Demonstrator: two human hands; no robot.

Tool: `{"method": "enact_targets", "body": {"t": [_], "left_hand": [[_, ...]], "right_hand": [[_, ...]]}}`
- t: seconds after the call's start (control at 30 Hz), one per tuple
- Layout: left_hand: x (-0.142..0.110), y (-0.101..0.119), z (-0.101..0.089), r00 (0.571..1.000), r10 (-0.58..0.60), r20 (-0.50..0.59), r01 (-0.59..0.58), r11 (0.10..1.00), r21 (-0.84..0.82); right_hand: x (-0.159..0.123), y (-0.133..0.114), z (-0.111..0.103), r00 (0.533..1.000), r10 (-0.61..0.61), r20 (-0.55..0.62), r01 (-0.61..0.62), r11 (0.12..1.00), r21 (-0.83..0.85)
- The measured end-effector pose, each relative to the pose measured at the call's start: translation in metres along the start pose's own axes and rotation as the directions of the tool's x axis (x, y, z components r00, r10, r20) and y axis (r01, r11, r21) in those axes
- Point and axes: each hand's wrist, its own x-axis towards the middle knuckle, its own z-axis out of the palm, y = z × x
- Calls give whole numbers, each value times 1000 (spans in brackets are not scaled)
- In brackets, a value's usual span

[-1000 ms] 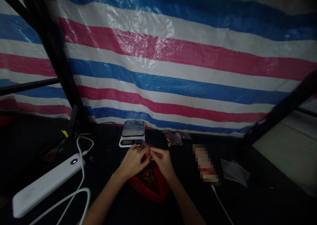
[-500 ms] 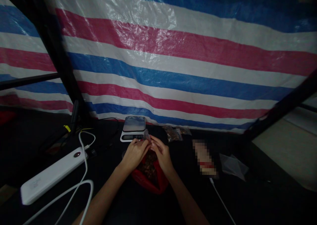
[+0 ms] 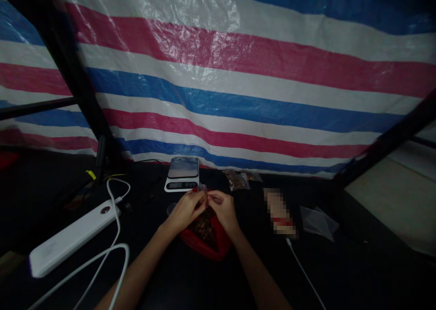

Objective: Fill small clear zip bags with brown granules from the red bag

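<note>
The left hand [image 3: 185,212] and right hand [image 3: 223,210] meet at lower centre of the frame, both grips closed on a small clear plastic bag [image 3: 202,188], its top now standing above the fingertips after sitting lower a second ago. Below the hands lies a red container [image 3: 200,246] of dark brown pieces [image 3: 204,226]; a digital kitchen scale [image 3: 182,173] sits just beyond.

Slender bare forearms [image 3: 136,271] taper into a narrow left hand [image 3: 185,212] and right hand [image 3: 223,212].
</note>
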Motion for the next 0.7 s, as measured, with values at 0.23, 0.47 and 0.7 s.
{"method": "enact_targets", "body": {"t": [0.23,0.47,0.7], "left_hand": [[1,0,-1,997,-67,-26,71,974,214],[-2,-1,1,999,29,-16,-23,961,276],[-4,0,3,993,2,-119,36,948,317]], "right_hand": [[-1,0,1,998,-62,31,64,996,-65],[-2,-1,1,999,-43,-8,42,997,-70],[-3,-6,2,1000,4,-18,-4,1000,-28]]}}
